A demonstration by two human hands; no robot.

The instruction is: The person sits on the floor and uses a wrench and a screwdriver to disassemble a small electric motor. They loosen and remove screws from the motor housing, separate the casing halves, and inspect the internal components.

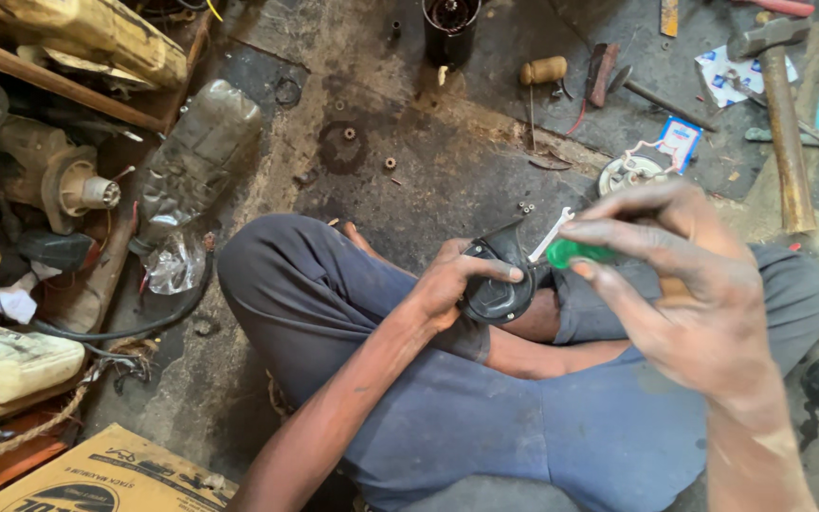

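Note:
I sit cross-legged on a grimy floor. My left hand (447, 280) grips a round black horn-like part (497, 284) held over my lap, thumb across its top. My right hand (680, 275) is raised close to the camera and pinches a small green-handled tool (575, 252) between fingers and thumb, its tip pointing at the black part. A small silver spanner (552, 232) shows just behind the part, partly hidden by my fingers.
A hammer (781, 114) lies at the upper right beside other tools. A wooden-handled awl (542, 72) and a black cylinder (449, 28) sit at the top. A crumpled plastic bottle (196, 152), motor parts (59, 180) and a cardboard box (111, 479) crowd the left.

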